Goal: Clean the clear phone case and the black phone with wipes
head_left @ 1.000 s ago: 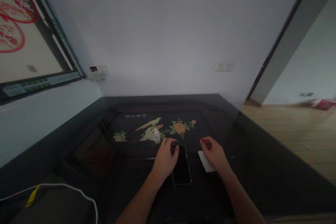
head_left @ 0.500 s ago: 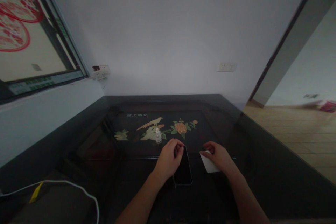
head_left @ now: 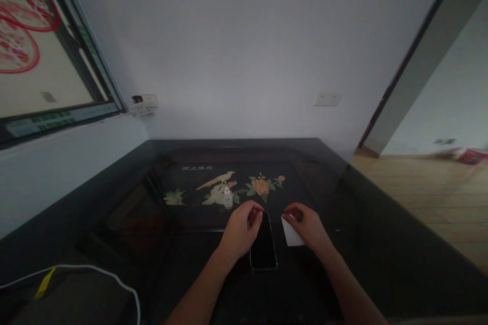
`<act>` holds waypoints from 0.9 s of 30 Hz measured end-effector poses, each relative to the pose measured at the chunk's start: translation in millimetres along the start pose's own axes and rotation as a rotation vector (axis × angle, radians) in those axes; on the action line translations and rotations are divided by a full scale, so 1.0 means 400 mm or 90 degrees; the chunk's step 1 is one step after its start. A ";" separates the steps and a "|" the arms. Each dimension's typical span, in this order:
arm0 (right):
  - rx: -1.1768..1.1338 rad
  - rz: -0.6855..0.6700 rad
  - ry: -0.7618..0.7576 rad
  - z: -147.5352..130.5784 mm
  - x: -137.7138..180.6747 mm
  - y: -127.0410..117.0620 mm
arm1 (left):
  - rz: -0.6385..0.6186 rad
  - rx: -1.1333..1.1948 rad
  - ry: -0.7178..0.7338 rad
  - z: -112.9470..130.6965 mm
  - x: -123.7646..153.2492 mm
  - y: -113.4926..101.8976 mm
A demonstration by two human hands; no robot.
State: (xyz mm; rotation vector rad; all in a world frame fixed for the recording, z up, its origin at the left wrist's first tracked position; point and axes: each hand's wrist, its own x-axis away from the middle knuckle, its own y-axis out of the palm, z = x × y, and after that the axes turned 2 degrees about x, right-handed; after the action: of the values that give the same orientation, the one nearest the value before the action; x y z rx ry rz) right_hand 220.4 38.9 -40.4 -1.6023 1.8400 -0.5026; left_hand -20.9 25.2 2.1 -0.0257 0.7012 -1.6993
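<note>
A dark-screened smartphone [head_left: 264,244] lies near the front of the black table, its top end partly covered by my left hand [head_left: 244,226]. The thumb and curled fingers of that hand close at the phone's upper left corner; whether the phone is raised there I cannot tell. To the right, my right hand [head_left: 305,224] pinches the corner of a white square sheet [head_left: 293,233], which hangs below the fingers, apart from the phone. Its material, paper or cloth, is unclear. Just beyond my left hand stands a small clear bottle with a white cap [head_left: 227,199].
The black table [head_left: 125,203] has a bird-and-flower inlay [head_left: 261,186] in its top. At lower left runs a white cable [head_left: 95,266] with a yellow tag [head_left: 46,283]. A wall [head_left: 229,61] with sockets [head_left: 327,99] rises behind, and a window [head_left: 46,51] is on the left.
My right hand has brought the white sheet slightly left, closer to the phone. My left hand stays at the phone's top corner. The whole view has shifted a little.
</note>
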 end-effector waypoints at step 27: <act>-0.020 -0.031 -0.197 -0.093 -0.114 0.024 | 0.005 -0.119 -0.065 -0.057 -0.003 0.016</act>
State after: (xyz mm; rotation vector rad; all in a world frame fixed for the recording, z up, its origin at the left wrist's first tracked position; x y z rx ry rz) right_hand 190.5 80.8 -10.3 -1.6451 1.5878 -0.2314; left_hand -23.7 35.6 -19.2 -0.2382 0.7806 -1.6077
